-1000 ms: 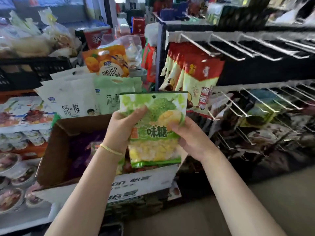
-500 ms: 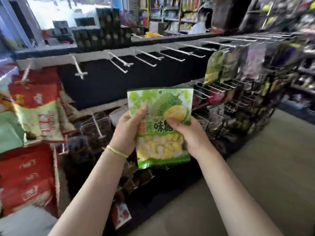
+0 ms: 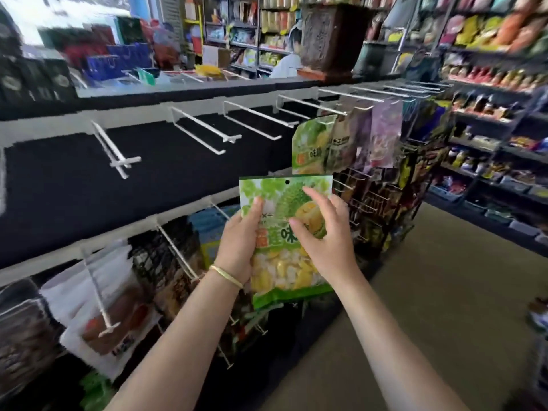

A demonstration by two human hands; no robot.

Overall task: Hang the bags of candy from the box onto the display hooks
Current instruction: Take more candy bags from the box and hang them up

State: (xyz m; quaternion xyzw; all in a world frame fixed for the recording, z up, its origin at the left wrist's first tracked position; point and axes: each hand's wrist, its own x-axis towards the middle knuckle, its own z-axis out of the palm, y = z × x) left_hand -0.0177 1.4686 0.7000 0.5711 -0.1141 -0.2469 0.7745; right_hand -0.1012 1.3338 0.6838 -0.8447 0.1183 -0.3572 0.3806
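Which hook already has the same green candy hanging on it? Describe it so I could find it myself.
Follow the top white rail of the black display wall rightward, past the bare hooks. The first hook carrying anything holds a green durian bag, just above the matching bag held in both hands. Its neighbours further right are brownish and purple.

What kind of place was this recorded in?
Most likely a small snack shop. White display hooks run along a dark rack, snack bags hang from some, and packed shelves line the far wall. The left hand holds a candy bag.
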